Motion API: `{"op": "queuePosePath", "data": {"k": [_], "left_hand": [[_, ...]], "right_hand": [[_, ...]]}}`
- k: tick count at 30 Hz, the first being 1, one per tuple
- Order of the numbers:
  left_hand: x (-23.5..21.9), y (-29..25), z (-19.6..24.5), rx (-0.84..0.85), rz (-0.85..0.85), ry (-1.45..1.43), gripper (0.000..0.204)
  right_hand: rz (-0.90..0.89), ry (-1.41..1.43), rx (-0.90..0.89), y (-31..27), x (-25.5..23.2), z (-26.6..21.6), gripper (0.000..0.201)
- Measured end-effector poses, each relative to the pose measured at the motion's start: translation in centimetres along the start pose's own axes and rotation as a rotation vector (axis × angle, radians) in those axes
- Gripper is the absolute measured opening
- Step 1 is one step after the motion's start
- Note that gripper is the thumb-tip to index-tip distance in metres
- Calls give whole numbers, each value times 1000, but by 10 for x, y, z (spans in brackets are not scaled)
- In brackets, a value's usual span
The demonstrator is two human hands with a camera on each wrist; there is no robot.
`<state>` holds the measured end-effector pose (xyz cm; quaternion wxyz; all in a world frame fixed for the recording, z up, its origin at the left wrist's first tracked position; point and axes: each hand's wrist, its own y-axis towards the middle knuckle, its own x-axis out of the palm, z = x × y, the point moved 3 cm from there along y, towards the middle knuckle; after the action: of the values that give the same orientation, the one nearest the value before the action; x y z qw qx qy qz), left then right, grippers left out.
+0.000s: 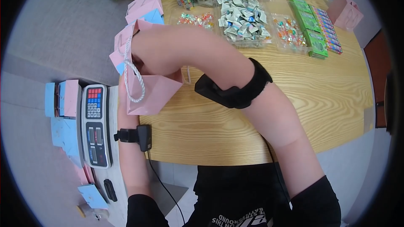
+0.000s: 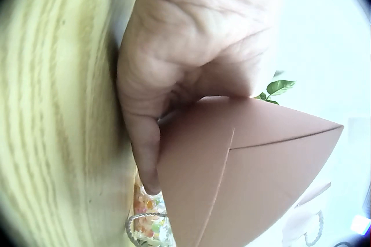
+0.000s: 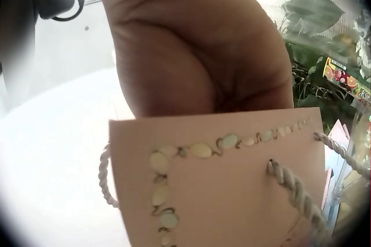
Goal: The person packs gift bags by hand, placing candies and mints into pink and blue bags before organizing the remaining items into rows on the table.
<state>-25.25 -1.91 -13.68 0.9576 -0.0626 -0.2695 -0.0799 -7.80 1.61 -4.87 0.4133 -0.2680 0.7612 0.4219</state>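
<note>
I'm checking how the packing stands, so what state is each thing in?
Held pink bag: open.
Left hand: holding that bag from outside.
Right hand: reaching into it; fingers hidden.
Large middle tray: uncovered, heaped with wrapped pieces.
Green boxes: lined up in a row.
Far-right pink bag: upright.
Scale: reading illegible.

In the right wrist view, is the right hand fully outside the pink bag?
No, the right hand reaches into the pink bag.
</note>
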Motion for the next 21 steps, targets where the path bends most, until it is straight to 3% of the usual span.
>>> {"op": "queuePosePath", "data": {"k": [1, 3, 5, 6, 8, 9, 11, 12, 14, 18, 21], "left_hand": [[0, -1, 0, -3, 5, -9, 39], [0, -2, -1, 3, 20, -32, 39], [-1, -4, -1, 11, 36, -59, 39], [-1, -4, -1, 11, 41, -72, 39], [-1, -5, -2, 7, 41, -91, 39], [0, -5, -2, 3, 38, -97, 39], [1, -5, -2, -6, 36, -107, 39], [1, -5, -2, -10, 34, -111, 39], [2, -5, -1, -16, 33, -121, 39], [5, -7, 1, -36, 111, -2, 40], [11, -8, 2, -58, 54, -9, 40]], "right_hand": [[-5, 1, -4, -1, -16, -5, 19], [-90, 62, 261, -9, -54, -6, 19], [157, 59, 427, -15, -65, 14, 19], [149, 57, 422, -16, -61, 24, 19], [442, -284, 502, -24, -55, 44, 23], [443, -287, 501, -27, -47, 50, 23], [85, -382, 660, -30, -30, 60, 23], [87, -383, 660, -32, -27, 61, 23], [-303, -223, 671, -36, -12, 59, 28], [-328, -302, 682, -33, 10, 68, 34], [-243, -257, 683, -37, 17, 74, 42]]}}
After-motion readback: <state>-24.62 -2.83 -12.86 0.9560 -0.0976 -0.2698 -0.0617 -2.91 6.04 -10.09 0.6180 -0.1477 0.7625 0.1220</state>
